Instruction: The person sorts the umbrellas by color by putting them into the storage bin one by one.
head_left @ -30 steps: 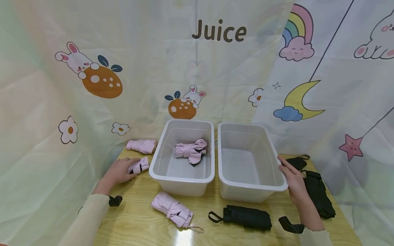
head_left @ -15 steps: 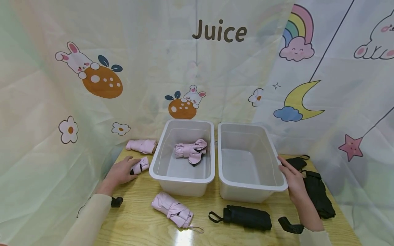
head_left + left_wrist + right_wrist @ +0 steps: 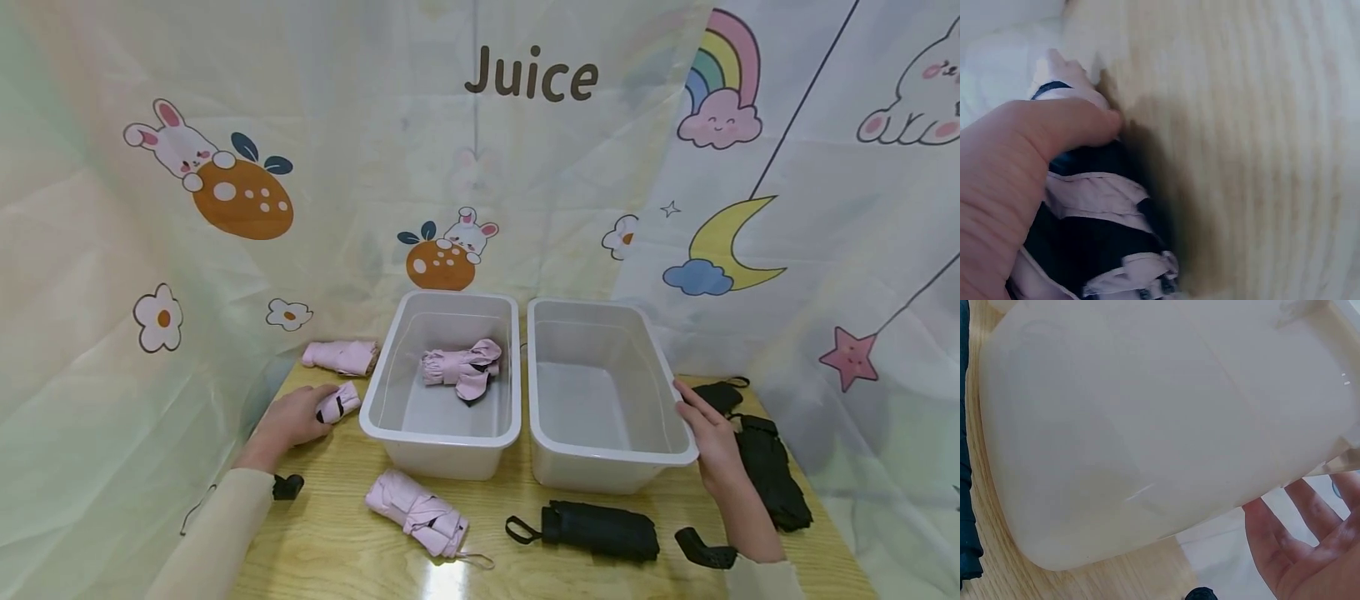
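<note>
In the head view my left hand [image 3: 296, 417] grips a small folded pink umbrella [image 3: 343, 402] at the table's left edge, beside the left bin. The left wrist view shows my thumb [image 3: 1079, 122] pressed over the umbrella's pink and black folds [image 3: 1104, 197], close over the wood; the other fingers are hidden. My right hand [image 3: 711, 437] rests its extended fingers on the right rim of the right white bin [image 3: 611, 454]. From the right wrist, the fingertips [image 3: 1254, 506] meet that bin's outer side [image 3: 1147, 437].
Inside the left white bin [image 3: 442, 437] lies a pink umbrella [image 3: 457, 367]. Another pink umbrella [image 3: 341, 357] is behind, and one [image 3: 420, 512] in front. A black umbrella [image 3: 600, 531] lies before the right bin, with black ones [image 3: 772, 471] at the right edge.
My left hand has shifted slightly and its fingers have drawn in around the small pink umbrella. The right hand stays at the bin rim; the head view has turned a little.
</note>
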`<control>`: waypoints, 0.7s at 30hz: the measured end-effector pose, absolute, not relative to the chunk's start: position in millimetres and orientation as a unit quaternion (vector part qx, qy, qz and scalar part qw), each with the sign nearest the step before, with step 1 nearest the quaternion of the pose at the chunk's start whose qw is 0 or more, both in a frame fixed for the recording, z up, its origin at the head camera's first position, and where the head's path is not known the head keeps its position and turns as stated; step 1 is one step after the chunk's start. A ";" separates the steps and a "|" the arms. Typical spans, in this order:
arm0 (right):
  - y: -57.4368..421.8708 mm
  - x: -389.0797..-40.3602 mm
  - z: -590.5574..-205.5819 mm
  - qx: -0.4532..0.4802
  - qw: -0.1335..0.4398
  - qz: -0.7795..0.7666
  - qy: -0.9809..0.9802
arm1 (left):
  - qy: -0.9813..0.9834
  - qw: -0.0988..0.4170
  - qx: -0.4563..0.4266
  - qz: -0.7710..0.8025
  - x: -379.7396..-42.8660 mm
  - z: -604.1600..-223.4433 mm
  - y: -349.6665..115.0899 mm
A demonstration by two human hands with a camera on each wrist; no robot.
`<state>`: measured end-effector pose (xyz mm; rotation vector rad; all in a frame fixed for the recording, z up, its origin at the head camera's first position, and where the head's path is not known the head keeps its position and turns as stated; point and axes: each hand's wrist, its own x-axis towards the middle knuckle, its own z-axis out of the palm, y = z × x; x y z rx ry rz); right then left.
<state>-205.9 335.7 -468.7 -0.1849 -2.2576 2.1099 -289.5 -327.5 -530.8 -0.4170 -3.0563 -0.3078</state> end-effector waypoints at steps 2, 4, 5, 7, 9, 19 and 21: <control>335.6 -206.2 -469.7 -0.060 0.021 0.682 -0.728 | -0.985 0.013 -0.137 -0.105 -290.4 -531.1 -327.9; 335.4 -206.4 -470.3 -0.061 0.020 0.686 -0.725 | -0.983 0.007 -0.143 -0.113 -291.0 -531.1 -328.3; 335.2 -206.5 -470.3 -0.062 0.018 0.689 -0.722 | -0.982 0.004 -0.145 -0.118 -291.5 -531.4 -328.7; 335.2 -206.7 -470.2 -0.064 0.015 0.697 -0.714 | -0.981 0.002 -0.151 -0.123 -292.8 -531.3 -329.4; 335.0 -206.7 -469.3 -0.066 0.013 0.703 -0.708 | -0.979 0.003 -0.158 -0.127 -294.3 -531.1 -330.2; 333.0 -205.3 -466.9 -0.055 0.016 0.708 -0.703 | -0.977 0.013 -0.157 -0.141 -290.4 -514.9 -336.8; 332.8 -205.4 -466.7 -0.055 0.014 0.710 -0.702 | -0.977 0.021 -0.159 -0.144 -288.2 -505.8 -337.8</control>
